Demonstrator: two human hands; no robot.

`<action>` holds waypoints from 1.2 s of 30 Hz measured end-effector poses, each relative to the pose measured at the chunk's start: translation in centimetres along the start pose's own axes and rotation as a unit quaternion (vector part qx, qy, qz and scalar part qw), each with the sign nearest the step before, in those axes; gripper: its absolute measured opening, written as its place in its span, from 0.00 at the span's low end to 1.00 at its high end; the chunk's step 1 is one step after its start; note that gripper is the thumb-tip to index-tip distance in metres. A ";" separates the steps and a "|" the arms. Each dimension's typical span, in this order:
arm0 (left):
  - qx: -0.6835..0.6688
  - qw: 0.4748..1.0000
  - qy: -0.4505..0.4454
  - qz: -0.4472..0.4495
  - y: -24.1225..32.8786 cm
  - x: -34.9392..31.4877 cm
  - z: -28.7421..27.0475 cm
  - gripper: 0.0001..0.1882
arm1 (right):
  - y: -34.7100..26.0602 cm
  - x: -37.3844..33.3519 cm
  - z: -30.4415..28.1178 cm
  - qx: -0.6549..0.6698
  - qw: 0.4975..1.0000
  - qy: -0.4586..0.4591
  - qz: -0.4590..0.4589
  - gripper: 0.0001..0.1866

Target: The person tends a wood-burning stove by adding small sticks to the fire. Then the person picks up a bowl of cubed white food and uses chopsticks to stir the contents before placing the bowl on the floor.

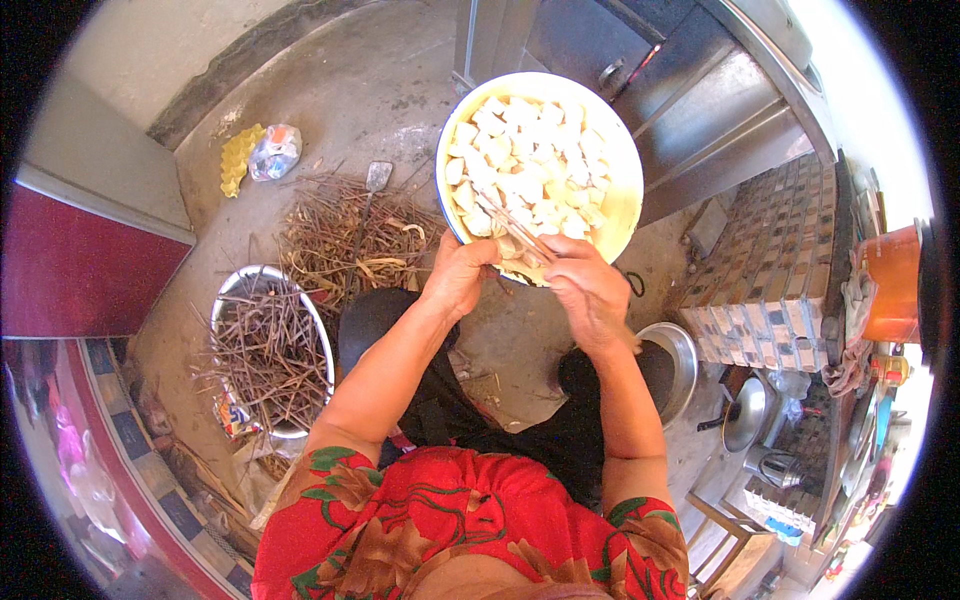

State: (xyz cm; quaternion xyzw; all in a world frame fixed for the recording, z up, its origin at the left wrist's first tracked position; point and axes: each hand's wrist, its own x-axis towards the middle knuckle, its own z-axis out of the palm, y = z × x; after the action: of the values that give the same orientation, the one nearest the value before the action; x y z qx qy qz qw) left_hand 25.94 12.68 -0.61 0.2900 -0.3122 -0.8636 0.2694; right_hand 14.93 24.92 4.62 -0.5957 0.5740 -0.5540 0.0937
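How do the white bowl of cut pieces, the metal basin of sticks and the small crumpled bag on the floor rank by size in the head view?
1. White bowl, though nearness to the camera inflates it.
2. Metal basin, looking nearly as large; the order is unsure.
3. Crumpled bag, clearly smallest.

On the concrete floor off to my upper left, a crumpled clear plastic bag with red and blue print (274,151) lies just beside a yellow moulded tray (238,156). Down by my left side, a small torn wrapper in white, yellow and blue (232,413) sits tucked against the rim of the metal basin of twigs (223,296). I see no signs or screens.
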 end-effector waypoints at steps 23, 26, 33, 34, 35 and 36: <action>0.020 0.999 -0.017 -0.044 -0.8 -0.4 0.5 0.29 | 2.3 1.2 3.1 -0.213 0.973 0.004 -0.089 0.12; 0.004 0.998 -0.026 -0.055 -1.2 -0.1 0.4 0.32 | 2.9 0.9 2.7 -0.209 0.974 0.049 -0.071 0.11; -0.011 0.996 -0.045 -0.072 -0.5 -0.6 1.1 0.34 | 2.1 1.1 0.7 -0.228 0.970 0.080 -0.034 0.05; -0.017 0.996 -0.045 -0.072 -0.7 -0.5 1.1 0.33 | 2.1 1.2 0.3 -0.222 0.971 0.088 -0.019 0.05; -0.014 0.996 -0.042 -0.072 -0.8 -0.4 1.0 0.33 | 1.9 1.2 0.0 -0.216 0.972 0.095 -0.005 0.05; -0.012 0.997 -0.039 -0.072 -0.9 -0.4 0.9 0.33 | 1.8 1.1 -0.4 -0.211 0.972 0.103 0.010 0.04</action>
State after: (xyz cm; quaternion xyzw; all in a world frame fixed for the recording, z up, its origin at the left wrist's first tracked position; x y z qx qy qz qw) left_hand 25.32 13.87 -0.57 0.2741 -0.2904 -0.8953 0.1974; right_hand 13.24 23.67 4.07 -0.5364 0.6899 -0.4781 -0.0880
